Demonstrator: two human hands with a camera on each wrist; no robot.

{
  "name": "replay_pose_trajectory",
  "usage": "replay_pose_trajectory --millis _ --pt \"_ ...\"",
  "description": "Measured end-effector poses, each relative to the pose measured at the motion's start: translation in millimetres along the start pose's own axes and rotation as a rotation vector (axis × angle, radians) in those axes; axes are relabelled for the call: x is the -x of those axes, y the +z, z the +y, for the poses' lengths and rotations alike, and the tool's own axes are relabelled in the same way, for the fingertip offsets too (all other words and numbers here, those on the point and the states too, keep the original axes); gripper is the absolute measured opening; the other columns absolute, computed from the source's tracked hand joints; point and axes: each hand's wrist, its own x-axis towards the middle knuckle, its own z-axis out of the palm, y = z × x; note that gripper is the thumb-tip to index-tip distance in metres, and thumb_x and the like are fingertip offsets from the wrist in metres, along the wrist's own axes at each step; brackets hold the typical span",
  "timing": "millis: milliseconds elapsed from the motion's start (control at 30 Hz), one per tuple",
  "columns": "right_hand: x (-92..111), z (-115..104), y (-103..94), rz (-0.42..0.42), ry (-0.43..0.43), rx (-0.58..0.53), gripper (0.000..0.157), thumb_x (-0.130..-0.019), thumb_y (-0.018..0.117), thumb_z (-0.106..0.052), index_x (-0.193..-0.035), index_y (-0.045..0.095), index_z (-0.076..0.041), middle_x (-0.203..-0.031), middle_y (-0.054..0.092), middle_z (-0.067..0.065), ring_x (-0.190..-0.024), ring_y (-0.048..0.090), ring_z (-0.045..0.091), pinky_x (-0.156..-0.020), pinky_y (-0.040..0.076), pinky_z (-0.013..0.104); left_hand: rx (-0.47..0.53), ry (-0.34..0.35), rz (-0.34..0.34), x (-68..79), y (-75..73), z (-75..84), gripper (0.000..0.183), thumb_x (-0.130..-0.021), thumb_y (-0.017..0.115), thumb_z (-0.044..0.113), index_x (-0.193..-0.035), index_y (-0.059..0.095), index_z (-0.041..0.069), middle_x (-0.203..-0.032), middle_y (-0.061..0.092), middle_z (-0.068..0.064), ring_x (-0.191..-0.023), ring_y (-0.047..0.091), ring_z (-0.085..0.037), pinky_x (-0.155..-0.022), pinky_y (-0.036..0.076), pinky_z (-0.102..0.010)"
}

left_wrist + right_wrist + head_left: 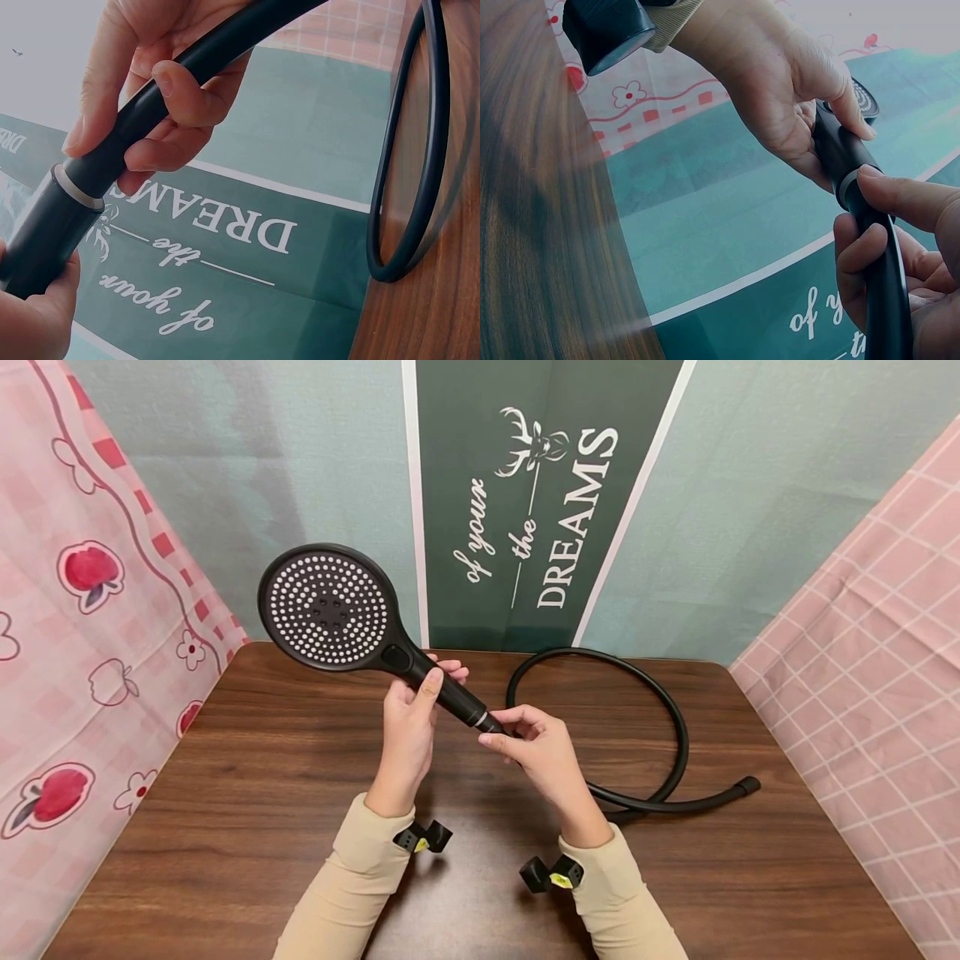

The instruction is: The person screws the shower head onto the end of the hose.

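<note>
A black shower head (327, 607) with a round face of pale nozzles is held up over the table, tilted with its face to the upper left. My left hand (411, 718) grips its handle, thumb along the front. At the handle's lower end my right hand (542, 750) pinches the connector of a black shower hose (678, 727). A light ring (79, 187) shows between handle and connector in the left wrist view. In the right wrist view the right fingers (862, 247) curl around the hose end, right below the handle.
The hose loops over the wooden table (262, 810) at the right, its free end (748, 786) pointing right. Behind the table hangs a teal curtain (337, 460) with a dark lettered panel. Pink patterned cloths (97, 635) line the sides.
</note>
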Motion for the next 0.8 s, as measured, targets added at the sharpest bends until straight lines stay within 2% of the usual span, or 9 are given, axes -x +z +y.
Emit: replay_pose_trajectory --millis 267,533,800 --pt "-0.4 1.1 -0.2 -0.009 -0.009 -0.009 0.029 -0.08 0.081 -0.004 -0.107 0.071 0.001 -0.088 0.071 0.005 -0.057 0.054 0.015 -0.052 0.048 0.021 0.006 0.006 0.003 -0.5 -0.2 -0.7 0.027 -0.102 0.052 0.009 -0.124 0.043 -0.004 -0.102 0.072 -0.003 -0.098 0.073 -0.012 -0.099 0.056 -0.03" --pt "-0.2 0.7 -0.2 -0.009 -0.002 -0.009 0.032 -0.079 0.082 -0.004 -0.109 0.07 0.0 -0.092 0.071 0.002 -0.063 0.055 0.01 -0.055 0.051 0.021 0.01 0.003 -0.004 -0.5 -0.3 -0.4 0.027 -0.102 0.053 0.011 -0.124 0.044 -0.003 -0.103 0.072 -0.004 -0.098 0.073 -0.012 -0.099 0.056 -0.03" --pt "0.1 0.9 0.4 -0.019 -0.028 -0.027 0.038 -0.077 0.081 0.002 -0.112 0.065 0.001 -0.089 0.066 -0.003 -0.068 0.058 0.01 -0.057 0.054 0.022 0.002 0.002 -0.008 -0.4 -1.4 0.2 0.029 -0.102 0.055 0.014 -0.124 0.044 -0.002 -0.102 0.072 -0.003 -0.098 0.073 -0.012 -0.099 0.056 -0.03"
